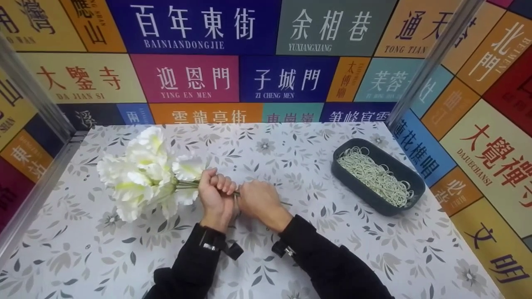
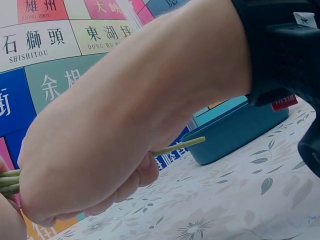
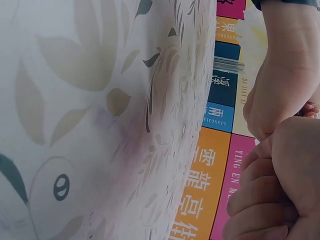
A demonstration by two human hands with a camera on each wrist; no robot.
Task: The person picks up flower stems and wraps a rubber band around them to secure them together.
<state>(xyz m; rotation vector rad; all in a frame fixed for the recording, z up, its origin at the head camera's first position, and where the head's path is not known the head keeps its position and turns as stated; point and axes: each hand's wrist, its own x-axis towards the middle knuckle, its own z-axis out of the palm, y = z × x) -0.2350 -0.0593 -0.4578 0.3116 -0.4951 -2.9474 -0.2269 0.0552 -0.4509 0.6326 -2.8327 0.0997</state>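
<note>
A bunch of artificial white flowers (image 1: 139,176) with yellow-green centres lies sideways at the left of the table, blooms pointing left. My left hand (image 1: 217,200) grips the green stems (image 1: 188,184) a short way below the blooms, fingers curled round them. Close beside it, my right hand (image 1: 262,202) holds the lower stems, knuckles upward. In the left wrist view, the right hand (image 2: 95,155) hides most of the stem ends, and a single stem (image 2: 182,145) sticks out past it. The right wrist view shows the curled fingers (image 3: 262,197) of the right hand.
A dark blue-grey tub (image 1: 353,192) full of pale rubber bands (image 1: 374,176) stands at the right on the flower-patterned table (image 1: 307,253). Colourful panels with Chinese lettering (image 1: 203,25) surround the table at the back and sides. Black straps (image 1: 214,241) circle both wrists.
</note>
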